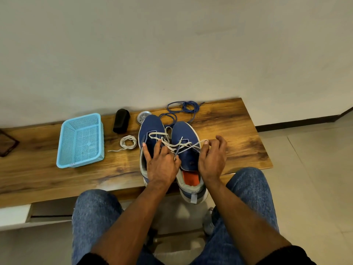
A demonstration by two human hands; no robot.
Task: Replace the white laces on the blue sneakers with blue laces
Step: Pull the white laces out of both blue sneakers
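On the desk stand both blue sneakers, the right one half unlaced: right hand fingers pinch its white lace, left hand fingers curl around another strand. One removed white lace lies beside; blue laces wait behind (untouched, seemingly).

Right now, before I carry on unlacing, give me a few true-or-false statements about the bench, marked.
1. The light blue plastic mesh basket holds the removed lace. False: a coiled white lace lies on the wooden bench beside it.
2. The loose blue laces lie behind the pair of blue sneakers. True.
3. The right hand pinches a white lace strand. True.
4. The left hand is off the shoes. False: it rests on the left sneaker.
5. The black cylindrical object stands right of the sneakers. False: left.
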